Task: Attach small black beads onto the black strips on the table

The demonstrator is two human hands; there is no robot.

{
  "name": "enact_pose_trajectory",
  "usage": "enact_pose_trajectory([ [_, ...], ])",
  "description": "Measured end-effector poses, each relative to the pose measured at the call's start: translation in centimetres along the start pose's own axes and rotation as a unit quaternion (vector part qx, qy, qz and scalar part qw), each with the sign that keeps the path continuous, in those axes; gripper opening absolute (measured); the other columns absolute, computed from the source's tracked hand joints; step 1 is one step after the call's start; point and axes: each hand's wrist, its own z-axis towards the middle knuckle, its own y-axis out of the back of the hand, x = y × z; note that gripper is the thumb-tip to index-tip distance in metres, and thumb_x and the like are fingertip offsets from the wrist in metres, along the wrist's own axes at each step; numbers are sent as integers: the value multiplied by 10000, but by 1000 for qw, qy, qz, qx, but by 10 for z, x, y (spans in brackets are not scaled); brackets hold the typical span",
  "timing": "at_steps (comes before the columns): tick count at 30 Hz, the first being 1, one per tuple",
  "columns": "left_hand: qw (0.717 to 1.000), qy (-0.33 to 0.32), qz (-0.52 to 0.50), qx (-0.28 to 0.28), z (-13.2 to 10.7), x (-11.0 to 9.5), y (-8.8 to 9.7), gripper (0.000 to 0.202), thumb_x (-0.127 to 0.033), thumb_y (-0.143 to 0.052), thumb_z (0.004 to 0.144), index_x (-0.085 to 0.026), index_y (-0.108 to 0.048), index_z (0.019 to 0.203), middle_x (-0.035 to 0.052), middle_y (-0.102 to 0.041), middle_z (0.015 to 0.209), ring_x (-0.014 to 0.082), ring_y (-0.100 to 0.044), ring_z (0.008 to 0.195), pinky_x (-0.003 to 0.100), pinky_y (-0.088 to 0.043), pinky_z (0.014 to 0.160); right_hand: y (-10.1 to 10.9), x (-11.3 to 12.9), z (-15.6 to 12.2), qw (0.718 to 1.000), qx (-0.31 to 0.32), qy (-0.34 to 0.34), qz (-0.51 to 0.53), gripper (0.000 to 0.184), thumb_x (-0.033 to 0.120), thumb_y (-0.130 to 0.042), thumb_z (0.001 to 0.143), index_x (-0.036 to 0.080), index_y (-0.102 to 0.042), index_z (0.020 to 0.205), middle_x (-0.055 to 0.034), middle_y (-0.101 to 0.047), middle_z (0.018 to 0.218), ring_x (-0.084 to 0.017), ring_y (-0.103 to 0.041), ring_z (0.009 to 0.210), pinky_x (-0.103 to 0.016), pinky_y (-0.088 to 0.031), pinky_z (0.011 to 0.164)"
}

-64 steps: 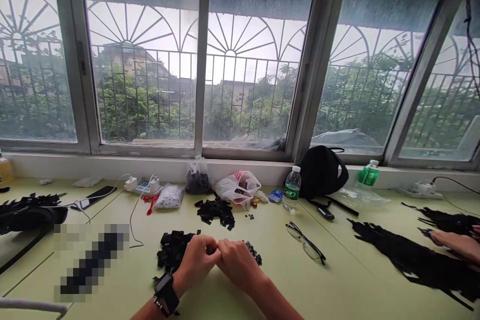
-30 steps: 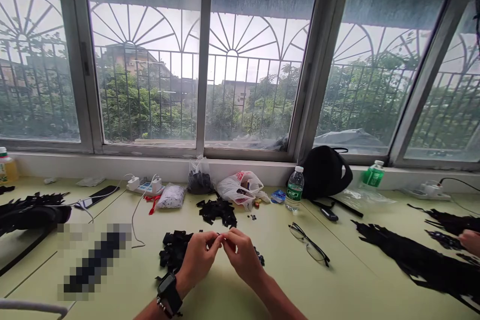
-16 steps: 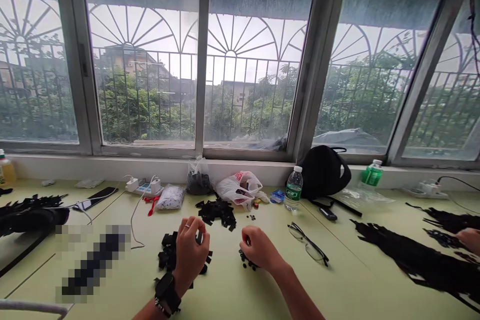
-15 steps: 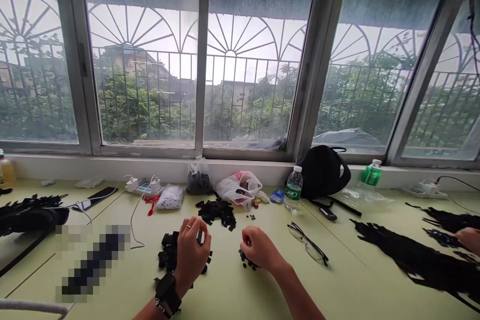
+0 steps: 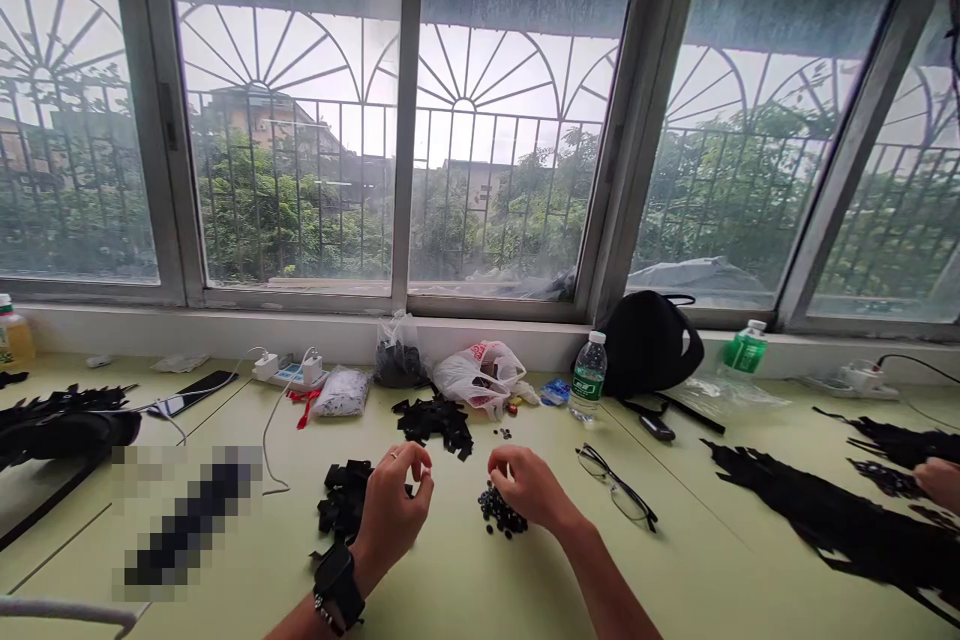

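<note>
My left hand (image 5: 394, 505), with a black watch on its wrist, is raised just right of a pile of small black fabric pieces (image 5: 343, 505). Its fingers are curled with thumb and forefinger pinched; what they pinch is too small to make out. My right hand (image 5: 529, 485) hovers over a small heap of dark beads (image 5: 501, 512), fingers curled in a pinch on something I cannot name. A second pile of black pieces (image 5: 435, 420) lies farther back on the pale green table (image 5: 465, 590).
Glasses (image 5: 616, 490) lie right of my right hand. Plastic bags (image 5: 480, 372), a water bottle (image 5: 586, 378), a black bag (image 5: 651, 345), a power strip and phone (image 5: 196, 392) sit near the window sill. Black fringed material (image 5: 825, 515) spreads at right beside another person's hand (image 5: 941, 480).
My hands were joined together at the centre, then parted to the fabric pile and the beads. Both have since lifted slightly and come a little closer together.
</note>
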Motion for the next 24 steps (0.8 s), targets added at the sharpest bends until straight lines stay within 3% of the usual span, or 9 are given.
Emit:
enact_pose_trajectory([
  [3, 1000, 1, -2, 6, 0, 0, -2, 120, -119, -532, 826, -231, -574, 834, 2, -625, 787, 193, -601, 782, 299, -420, 704, -7, 2, 3, 999, -21, 24, 26, 239, 190, -498, 906, 218, -730, 956, -31, -709, 940, -181, -641, 872, -273, -438, 805],
  [7, 1000, -3, 0, 19, -1, 3, -5, 127, -111, -542, 822, -228, -586, 842, -2, -631, 785, 184, -597, 769, 289, -422, 705, -23, 12, 10, 997, 15, 81, 14, 285, 247, -514, 957, 228, -740, 1130, -87, -689, 1184, -239, -583, 1157, -332, -426, 997],
  [10, 1000, -6, 3, 30, -3, 6, -7, 131, -113, -548, 825, -228, -597, 861, -7, -639, 789, 174, -586, 738, 279, -419, 689, -32, 17, 17, 996, 42, 76, -28, 302, 286, -525, 973, 222, -729, 1187, -116, -654, 1301, -289, -513, 1269, -384, -393, 1063],
  [14, 999, -9, 10, 36, -4, 8, -8, 118, -124, -553, 836, -230, -598, 866, -9, -639, 788, 172, -574, 723, 275, -416, 675, -37, 14, 20, 995, 40, 85, -23, 217, 244, -561, 940, 200, -737, 1060, -110, -710, 1148, -286, -572, 1167, -354, -418, 1019],
  [18, 999, -11, 9, 41, -3, 5, -6, 111, -126, -567, 836, -229, -602, 852, -7, -635, 784, 174, -574, 719, 281, -428, 676, -37, 8, 21, 997, -13, 70, 32, 205, 146, -515, 894, 193, -713, 871, -81, -716, 936, -246, -645, 945, -320, -472, 873],
  [21, 999, -8, -6, 41, -3, 3, -4, 94, -157, -565, 881, -231, -624, 891, 5, -657, 831, 186, -600, 766, 299, -459, 714, -34, 10, 24, 988, -77, 40, 129, 210, 182, -505, 905, 192, -712, 873, -64, -715, 870, -223, -659, 820, -325, -497, 809],
  [24, 998, -11, -35, 45, -3, 5, -6, 146, -230, -565, 946, -247, -666, 1049, 36, -703, 1002, 212, -640, 896, 333, -496, 804, -31, 22, 25, 957, -86, 30, 274, 171, 309, -599, 906, 192, -721, 928, -55, -729, 863, -217, -672, 794, -324, -526, 776],
])
